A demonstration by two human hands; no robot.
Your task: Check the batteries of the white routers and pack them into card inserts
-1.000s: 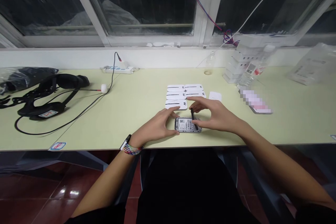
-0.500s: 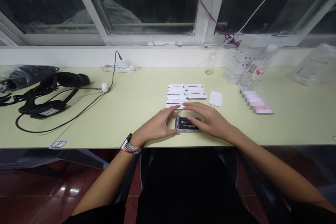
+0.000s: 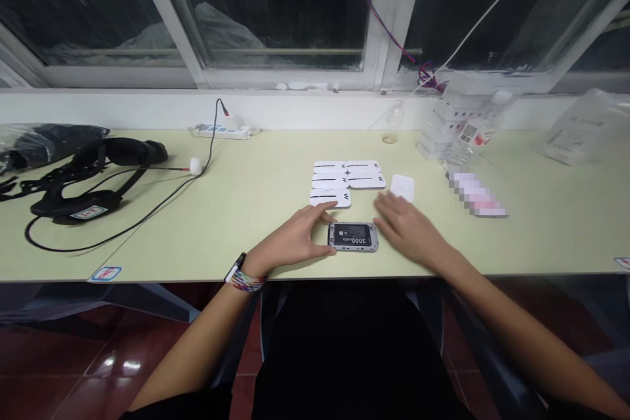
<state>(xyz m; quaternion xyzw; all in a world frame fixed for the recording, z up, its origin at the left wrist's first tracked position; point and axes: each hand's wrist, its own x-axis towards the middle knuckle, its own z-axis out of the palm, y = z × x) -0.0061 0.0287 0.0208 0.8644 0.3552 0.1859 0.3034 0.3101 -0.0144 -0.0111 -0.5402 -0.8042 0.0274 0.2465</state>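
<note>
On the table in front of me lies a small grey device (image 3: 353, 237), its back uncovered to show a black battery printed "3000mAh". My left hand (image 3: 295, 236) holds the device's left end, thumb at the near corner and fingers at the far one. To the right of the device, my right hand (image 3: 411, 226) hovers or rests with fingers stretched out and slightly blurred, holding nothing. Just beyond its fingertips is a plain white rounded cover (image 3: 402, 188). Behind the device, several white rounded pieces (image 3: 331, 197) with a black line and a "W" lie in two columns.
At left lie a black strapped headset (image 3: 123, 149), its cable and a power strip (image 3: 224, 131). To the right stand a clear bottle (image 3: 470, 138), stacked white boxes (image 3: 438, 128), a pixelated flat item (image 3: 476, 194) and a plastic bag (image 3: 575, 128). The table's front edge (image 3: 177, 280) is close to me.
My right hand has let go of the device and moved right, toward the plain white cover, so the battery is fully visible. My left hand stays at the device's left end.
</note>
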